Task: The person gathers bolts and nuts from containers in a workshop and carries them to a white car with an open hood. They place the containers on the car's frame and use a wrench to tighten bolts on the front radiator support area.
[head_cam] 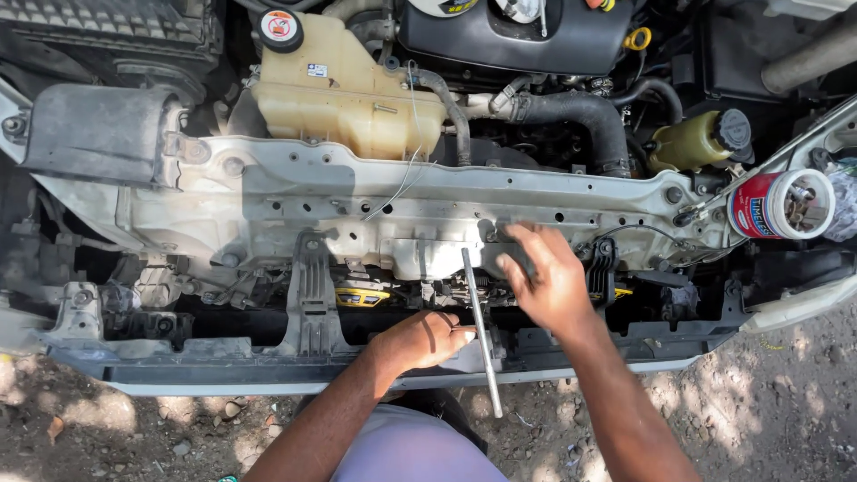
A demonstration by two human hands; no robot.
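Head view: right hand (546,281) hides the metal rod's (482,335) tip.

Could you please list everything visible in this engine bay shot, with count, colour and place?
metal rod: one, grey, upright at centre front, crossing the bumper edge
front crossmember: one, off-white, dusty, spanning the middle
coolant reservoir: one, cream with black cap, upper left of centre
fluid reservoir: one, yellowish with black cap, upper right
radiator hose: one, black, upper right of centre
can: one, red and white, holding small parts, far right
dirt ground: brown, along the bottom
left hand: one, closed on the rod
right hand: one, fingers on the crossmember's lower edge
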